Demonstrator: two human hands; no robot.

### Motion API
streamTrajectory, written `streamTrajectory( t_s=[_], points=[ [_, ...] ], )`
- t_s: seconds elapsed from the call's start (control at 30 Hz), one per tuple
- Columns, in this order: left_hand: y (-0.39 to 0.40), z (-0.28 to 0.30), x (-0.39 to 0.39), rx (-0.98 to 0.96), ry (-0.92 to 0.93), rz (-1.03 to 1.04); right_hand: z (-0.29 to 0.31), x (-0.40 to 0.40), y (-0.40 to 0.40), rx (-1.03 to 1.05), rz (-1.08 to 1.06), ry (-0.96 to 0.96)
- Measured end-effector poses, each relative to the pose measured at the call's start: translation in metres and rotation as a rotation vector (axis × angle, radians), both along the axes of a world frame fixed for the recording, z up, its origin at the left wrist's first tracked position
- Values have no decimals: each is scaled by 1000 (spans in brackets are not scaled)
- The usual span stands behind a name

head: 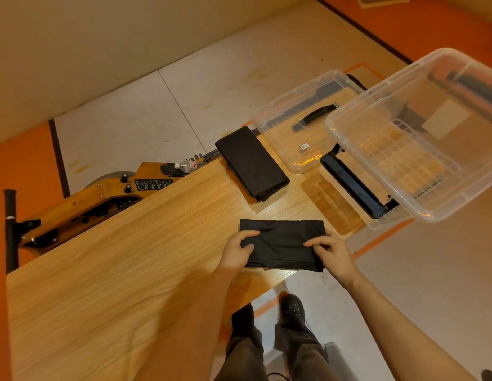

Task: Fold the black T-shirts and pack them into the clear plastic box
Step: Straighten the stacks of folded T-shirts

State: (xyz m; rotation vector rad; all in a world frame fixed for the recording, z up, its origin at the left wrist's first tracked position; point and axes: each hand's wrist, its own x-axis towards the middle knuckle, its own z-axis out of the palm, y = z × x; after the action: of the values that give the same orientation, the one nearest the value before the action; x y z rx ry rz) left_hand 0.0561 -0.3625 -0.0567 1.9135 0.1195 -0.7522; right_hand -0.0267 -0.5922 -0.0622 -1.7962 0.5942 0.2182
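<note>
A black T-shirt [283, 243], folded into a small rectangle, lies near the front edge of the wooden table [129, 257]. My left hand [238, 250] grips its left end and my right hand [331, 250] pinches its right end. Further back on the table lies a second black T-shirt [253, 163], folded into a long stack. The clear plastic box [421, 138] stands at the table's right end and has nothing inside it. Its clear lid [291, 133] with a black handle lies flat behind the box.
A yellow machine [101, 193] with a small plastic bottle [185, 166] on it stands past the table's far edge. A black post [10, 229] rises at the left. My legs and dark shoes [293, 309] show below the table's front edge.
</note>
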Motion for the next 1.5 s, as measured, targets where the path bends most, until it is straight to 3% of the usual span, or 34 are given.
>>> streamTrajectory(
  t_s=[0.27,0.5,0.73,1.0,1.23,1.5],
  points=[
    [2,10,0,33,-68,-40,22,14,-8,18,-13,46],
    [6,37,22,22,-142,-31,49,26,-11,12,46,-44],
    [13,83,66,9,-208,-19,92,63,-2,9,64,-159],
    [0,151,110,-57,-333,-98,166,95,-13,-153,60,-262],
    [-55,200,137,-142,-409,-184,217,105,-54,-156,-92,-339],
    [-178,211,127,-127,-451,-126,226,110,-170,-285,-86,-348]
  ],
)
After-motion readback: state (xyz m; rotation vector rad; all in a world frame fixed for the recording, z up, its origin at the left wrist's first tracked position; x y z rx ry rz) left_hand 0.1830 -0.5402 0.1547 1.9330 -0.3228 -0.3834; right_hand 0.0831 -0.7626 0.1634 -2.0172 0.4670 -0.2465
